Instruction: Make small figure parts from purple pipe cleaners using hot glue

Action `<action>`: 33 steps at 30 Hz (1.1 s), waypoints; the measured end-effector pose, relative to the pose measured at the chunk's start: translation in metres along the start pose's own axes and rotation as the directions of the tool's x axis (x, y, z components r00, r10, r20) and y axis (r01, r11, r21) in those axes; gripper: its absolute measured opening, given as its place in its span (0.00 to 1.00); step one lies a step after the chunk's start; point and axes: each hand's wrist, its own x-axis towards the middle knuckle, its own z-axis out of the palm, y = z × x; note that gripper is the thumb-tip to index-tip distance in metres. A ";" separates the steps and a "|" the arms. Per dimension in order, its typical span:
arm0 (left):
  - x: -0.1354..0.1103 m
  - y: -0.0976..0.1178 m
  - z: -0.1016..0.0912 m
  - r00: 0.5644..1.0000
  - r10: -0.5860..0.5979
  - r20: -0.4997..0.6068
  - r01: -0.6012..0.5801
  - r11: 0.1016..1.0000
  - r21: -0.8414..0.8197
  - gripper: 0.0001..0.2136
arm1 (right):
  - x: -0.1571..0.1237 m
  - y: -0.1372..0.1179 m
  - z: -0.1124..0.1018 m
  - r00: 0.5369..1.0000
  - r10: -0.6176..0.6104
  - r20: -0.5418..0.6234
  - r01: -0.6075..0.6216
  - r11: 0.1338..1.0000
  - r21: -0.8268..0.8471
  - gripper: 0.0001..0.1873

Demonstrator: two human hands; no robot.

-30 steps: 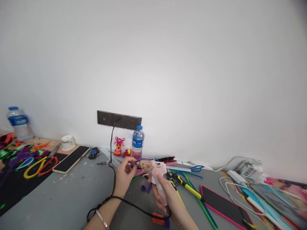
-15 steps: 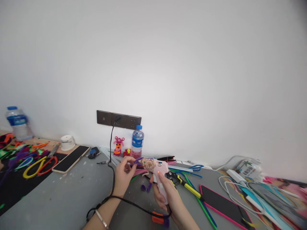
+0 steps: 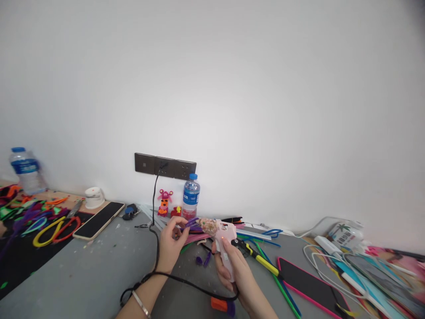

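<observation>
My right hand [image 3: 231, 261] is wrapped round the handle of a pale pink hot glue gun [image 3: 227, 241], whose nozzle end is crusted with lumpy beige residue and points left. Opposite the nozzle, my left hand [image 3: 174, 241] pinches a small purple fuzzy piece [image 3: 192, 223], probably pipe cleaner. Nozzle tip and purple piece are very close; I cannot tell whether they touch. The gun's black cord [image 3: 186, 282] runs across my left wrist and up to the wall socket [image 3: 165, 167]. Small purple curls [image 3: 202, 260] lie on the grey table below the gun.
Behind my hands stand a water bottle [image 3: 191, 197] and a pink and orange figure [image 3: 164, 203]. Yellow-handled pliers [image 3: 264, 261] and a pink-cased phone [image 3: 310, 285] lie right. Another phone [image 3: 99, 220], scissors [image 3: 58, 230] and a white cup [image 3: 94, 197] are left. An orange and purple piece [image 3: 223, 305] lies in front.
The glue gun in my right hand has shifted slightly right, away from my left fingers. My left hand stays nearly in place, still pinching the purple piece.
</observation>
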 end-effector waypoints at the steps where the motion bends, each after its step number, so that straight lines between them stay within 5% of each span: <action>1: 0.000 0.000 0.000 1.000 0.002 0.000 -0.002 1.000 0.001 0.02 | 0.000 0.000 0.000 1.000 -0.001 -0.001 0.001 1.000 -0.006 0.29; 16: 0.001 0.000 0.000 1.000 -0.025 -0.010 0.025 1.000 -0.005 0.02 | 0.004 0.007 -0.008 0.979 -0.134 -0.154 0.118 0.987 -0.107 0.31; 33: 0.001 0.004 0.001 0.993 -0.117 0.026 0.118 0.992 -0.046 0.05 | -0.002 0.003 -0.001 1.000 -0.022 0.001 0.022 0.998 -0.052 0.28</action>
